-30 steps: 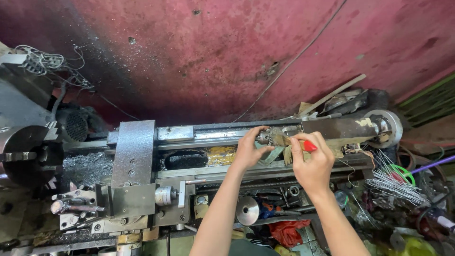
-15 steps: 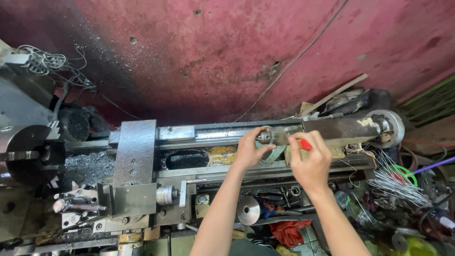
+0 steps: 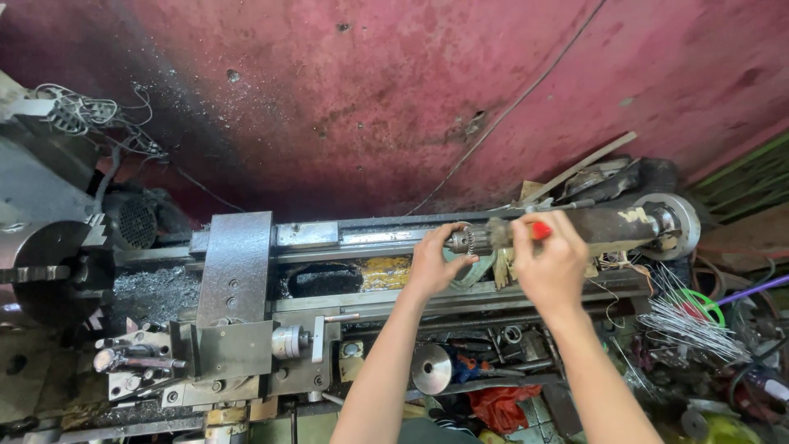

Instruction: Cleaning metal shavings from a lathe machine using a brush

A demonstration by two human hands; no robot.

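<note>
A metal lathe lies across the view, its bed [image 3: 345,238] running left to right. My left hand [image 3: 440,259] grips the drill chuck [image 3: 464,241] that sticks out of the tailstock [image 3: 608,226]. My right hand [image 3: 552,259] is closed on a red-handled tool [image 3: 540,231], held against the chuck's rear end. The tool's tip is hidden behind my fingers. The tailstock handwheel [image 3: 678,222] sits at the far right.
The grey carriage [image 3: 234,288] stands left of centre, with the spindle chuck [image 3: 53,275] at the far left and metal chips beside it. Loose tools, a red rag [image 3: 501,407] and wire bundles [image 3: 690,316] clutter the tray below. A dark red wall rises behind.
Both hands stay at the drill chuck. The right hand with the red-handled tool has shifted slightly up and left against the chuck. The view has drifted a little.
</note>
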